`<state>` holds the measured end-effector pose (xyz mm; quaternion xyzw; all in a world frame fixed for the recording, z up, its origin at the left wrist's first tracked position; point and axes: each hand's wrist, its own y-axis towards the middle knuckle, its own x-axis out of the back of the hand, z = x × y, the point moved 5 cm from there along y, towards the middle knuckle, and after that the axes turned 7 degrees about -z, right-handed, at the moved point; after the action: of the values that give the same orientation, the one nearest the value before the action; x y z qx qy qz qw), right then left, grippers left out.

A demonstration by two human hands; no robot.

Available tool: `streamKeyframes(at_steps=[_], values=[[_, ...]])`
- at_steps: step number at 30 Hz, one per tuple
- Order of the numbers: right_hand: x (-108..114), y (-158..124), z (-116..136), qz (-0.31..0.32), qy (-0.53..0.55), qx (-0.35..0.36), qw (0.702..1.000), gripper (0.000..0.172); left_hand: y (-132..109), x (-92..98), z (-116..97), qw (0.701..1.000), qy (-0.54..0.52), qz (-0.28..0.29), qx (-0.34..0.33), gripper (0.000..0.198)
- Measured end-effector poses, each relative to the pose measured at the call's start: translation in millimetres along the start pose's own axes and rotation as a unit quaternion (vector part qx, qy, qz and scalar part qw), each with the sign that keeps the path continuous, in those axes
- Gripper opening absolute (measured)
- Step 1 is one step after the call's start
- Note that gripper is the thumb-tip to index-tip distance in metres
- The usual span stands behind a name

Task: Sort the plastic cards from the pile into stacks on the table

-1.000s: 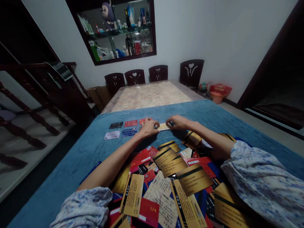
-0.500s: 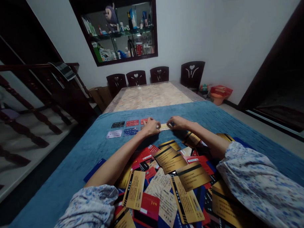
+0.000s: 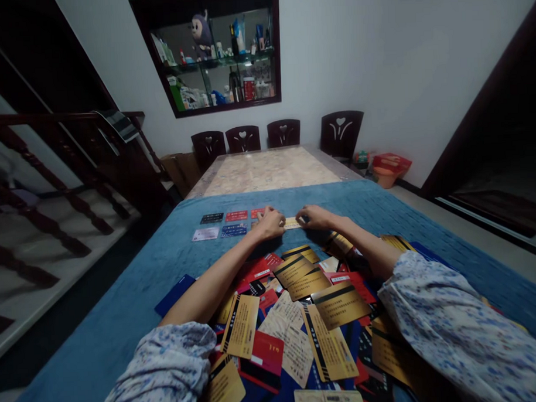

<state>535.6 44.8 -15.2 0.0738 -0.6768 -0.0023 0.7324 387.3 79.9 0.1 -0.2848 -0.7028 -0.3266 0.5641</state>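
Since the earlier frames, the view has shifted slightly, carrying the scene rightward, while both hands keep their position at the pale yellow card (image 3: 291, 223). We locate this card on the blue cloth (image 3: 118, 329), right of two short rows of cards. The left hand (image 3: 271, 223) is at its left end, the right hand (image 3: 315, 217) at its right end; the hands are apart, fingers curled. We cannot tell whether the fingertips pinch the card or only touch it. In the far row we note a black card (image 3: 212, 218), a red card (image 3: 236, 216) and a second red card (image 3: 257, 213), partly hidden by the left hand. In the near row lie a lilac card (image 3: 205, 233) and a blue card (image 3: 234, 230). Between the forearms we find a card pile (image 3: 290, 323).
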Motion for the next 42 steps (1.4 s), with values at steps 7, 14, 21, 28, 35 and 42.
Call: streamKeyframes(at_steps=[7, 14, 21, 28, 35, 42], values=[[7.2, -7.4, -1.1, -0.047, 0.012, -0.007, 0.999, 0.042, -12.3, 8.8, 4.3, 0.999, -0.018, -0.035, 0.008, 0.035], [31.0, -26.0, 24.6, -0.093, 0.07, 0.045, 0.992, 0.035, -46.6, 20.5, 0.0, 0.998, -0.042, -0.047, 0.005, 0.039], [44.9, -56.4, 57.9, -0.039, 0.171, 0.058, 0.983, 0.028, -87.9, 30.1, -6.5, 0.997, -0.061, -0.044, 0.007, 0.036], [41.4, -79.1, 72.1, 0.076, 0.203, 0.088, 0.972, 0.038, -125.4, 34.3, -21.1, 0.996, -0.079, -0.044, -0.021, 0.032], [35.2, -86.8, 81.2, 0.147, 0.163, 0.106, 0.97, 0.059, -142.8, 32.5, -41.3, 0.99, -0.101, -0.001, -0.101, 0.027], [30.0, -87.0, 81.6, 0.143, 0.168, 0.106, 0.969, 0.069, -145.3, 26.6, -42.7, 0.987, -0.098, 0.043, -0.118, 0.032]])
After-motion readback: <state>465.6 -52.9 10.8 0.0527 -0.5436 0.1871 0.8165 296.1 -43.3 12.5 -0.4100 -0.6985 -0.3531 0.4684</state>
